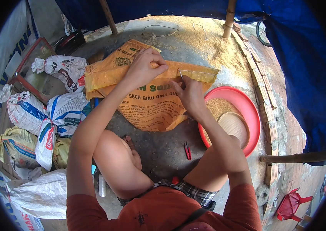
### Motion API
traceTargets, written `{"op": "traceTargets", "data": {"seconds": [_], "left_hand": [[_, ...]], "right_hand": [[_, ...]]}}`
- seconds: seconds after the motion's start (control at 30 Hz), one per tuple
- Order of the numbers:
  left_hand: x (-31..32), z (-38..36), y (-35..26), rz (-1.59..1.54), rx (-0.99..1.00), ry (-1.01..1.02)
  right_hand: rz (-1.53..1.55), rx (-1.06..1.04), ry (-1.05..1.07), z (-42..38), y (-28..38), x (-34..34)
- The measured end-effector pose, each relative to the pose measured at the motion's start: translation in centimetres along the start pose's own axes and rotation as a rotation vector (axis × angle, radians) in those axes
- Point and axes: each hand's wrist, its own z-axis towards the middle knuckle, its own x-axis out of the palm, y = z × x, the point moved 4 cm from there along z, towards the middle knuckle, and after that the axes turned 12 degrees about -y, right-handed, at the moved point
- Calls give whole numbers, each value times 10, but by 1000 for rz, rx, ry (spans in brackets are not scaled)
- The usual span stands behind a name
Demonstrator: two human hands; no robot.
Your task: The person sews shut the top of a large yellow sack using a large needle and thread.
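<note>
An orange printed sack (147, 106) stands in front of me, its top edge folded over into a yellowish band. My left hand (146, 67) is above this band near the middle, fingers curled with thumb and fingertips close together; whatever they pinch is too small to make out. At the right part of the band, my right hand (189, 90) grips a thin metal needle (180, 74), which points up at the fold. A pale thread or seam runs along the band's right end. Red-handled snips (187, 151) lie on the floor between my legs.
A red round tray (253, 127) with grain and a woven sieve (234, 128) sits at the right. Several filled sacks (26, 111) and a glass-sided box (36, 77) are at the left. Spread grain (220, 50), a brick edging (261, 92) and a bamboo pole (229, 19) lie beyond.
</note>
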Motion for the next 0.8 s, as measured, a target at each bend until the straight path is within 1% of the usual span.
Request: {"op": "traceTargets", "data": {"seconds": [0.07, 0.1, 0.13, 0.17, 0.2, 0.27, 0.4, 0.43, 0.47, 0.5, 0.53, 0.6, 0.67, 0.7, 0.73, 0.77, 0.8], "left_hand": [[2, 0, 4, -137, -102, 58], [2, 0, 4, -137, -101, 59], [2, 1, 5, -218, -132, 69], [1, 2, 5, -298, -163, 78], [0, 3, 6, -297, -162, 77], [2, 1, 14, -427, -382, 182], [-4, 2, 13, -412, -456, 187], [-8, 2, 11, -383, -487, 206], [-10, 3, 9, -354, -518, 225], [-11, 3, 10, -356, -518, 227], [-11, 3, 10, -375, -511, 239], [-12, 4, 6, -393, -504, 252], [-17, 4, -2, -318, -428, 262], [-16, 3, -1, -317, -429, 261], [-17, 2, -1, -304, -343, 236], [-18, 2, -3, -292, -257, 210], [-19, 0, -3, -292, -257, 209]], "right_hand": [[48, 43, 33, -1, -4, 6], [96, 84, 67, -2, -6, 9], [96, 83, 67, -3, -6, 11], [192, 148, 72, -4, -7, 13], [288, 212, 77, -4, -8, 15], [318, 247, 111, -5, -3, 12], [357, 327, 168, -5, 3, 5], [356, 329, 168, -5, 3, 4], [220, 190, 114, -4, 6, 0], [85, 49, 59, -3, 9, -4], [84, 50, 58, -3, 5, -1], [-25, -13, 13, -2, -2, 5], [15, 19, 31, -2, -5, 8], [55, 50, 50, -2, -5, 10], [56, 50, 51, -2, -5, 10], [135, 103, 55, -3, -5, 11], [215, 156, 58, -4, -5, 11]]}}
